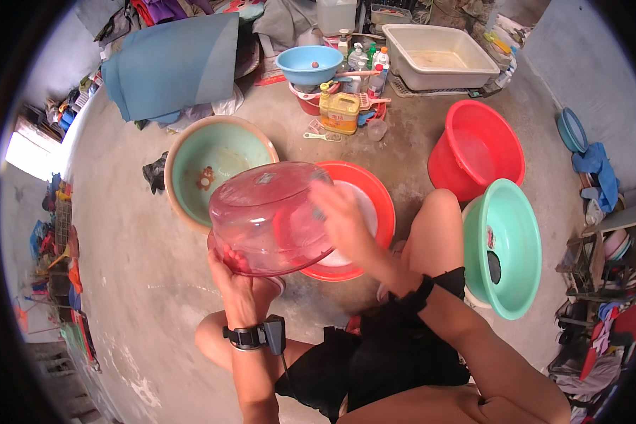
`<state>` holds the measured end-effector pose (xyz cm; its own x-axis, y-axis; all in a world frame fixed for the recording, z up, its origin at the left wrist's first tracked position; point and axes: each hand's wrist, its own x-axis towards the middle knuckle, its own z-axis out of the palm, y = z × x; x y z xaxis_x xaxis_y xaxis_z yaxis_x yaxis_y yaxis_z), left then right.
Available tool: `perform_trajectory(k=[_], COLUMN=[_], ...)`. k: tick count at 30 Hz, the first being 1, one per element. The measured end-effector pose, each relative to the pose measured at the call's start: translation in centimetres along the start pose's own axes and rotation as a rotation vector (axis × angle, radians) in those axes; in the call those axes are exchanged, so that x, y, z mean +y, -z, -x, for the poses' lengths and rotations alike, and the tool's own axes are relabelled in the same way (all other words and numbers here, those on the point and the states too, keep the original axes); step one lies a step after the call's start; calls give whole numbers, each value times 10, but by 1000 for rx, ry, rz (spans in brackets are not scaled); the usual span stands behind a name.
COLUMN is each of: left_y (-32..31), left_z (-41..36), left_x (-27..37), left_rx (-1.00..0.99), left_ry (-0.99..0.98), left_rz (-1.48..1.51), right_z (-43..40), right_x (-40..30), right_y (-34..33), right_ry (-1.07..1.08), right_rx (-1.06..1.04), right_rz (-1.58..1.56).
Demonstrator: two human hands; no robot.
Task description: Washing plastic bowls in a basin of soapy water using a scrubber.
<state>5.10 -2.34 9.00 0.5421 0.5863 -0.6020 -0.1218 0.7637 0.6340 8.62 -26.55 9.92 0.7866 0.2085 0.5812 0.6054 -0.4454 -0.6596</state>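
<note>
A translucent pink plastic basin (265, 212) is held tilted in the air, its underside facing up and away from me. My left hand (230, 270) grips its rim at the lower left, with fingers showing through the plastic. At the basin's right side is my right hand (344, 217), blurred. A small greyish patch shows by its fingers, but whether it is a held thing cannot be made out. Below and behind the pink basin stands a red basin (386, 212) with whitish, sudsy-looking contents, partly hidden by my right hand and the pink basin.
A green basin with a tan rim (172, 159) stands left. To the right are a red bucket (477, 143) and a tilted mint-green basin (519, 249). Ahead are a yellow jug (339, 114), a blue basin (310, 63), several bottles and a large white tub (440, 58).
</note>
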Motion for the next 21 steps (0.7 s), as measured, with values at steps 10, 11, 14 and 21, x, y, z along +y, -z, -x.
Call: perform_trajectory(k=[10, 11, 14, 21], left_y=[38, 38, 55, 76], left_z=[-18, -18, -24, -31], left_x=[8, 7, 5, 18], left_rx=[-182, -189, -96, -316], left_ry=[137, 131, 132, 158], left_rz=[-8, -14, -3, -114], right_z=[15, 11, -6, 19], right_x=[-52, -45, 1, -21], right_y=[-2, -1, 10, 3], right_ry=[228, 229, 31, 124], right_rx=[-156, -145, 12, 39], right_rz=[-53, -55, -111, -213])
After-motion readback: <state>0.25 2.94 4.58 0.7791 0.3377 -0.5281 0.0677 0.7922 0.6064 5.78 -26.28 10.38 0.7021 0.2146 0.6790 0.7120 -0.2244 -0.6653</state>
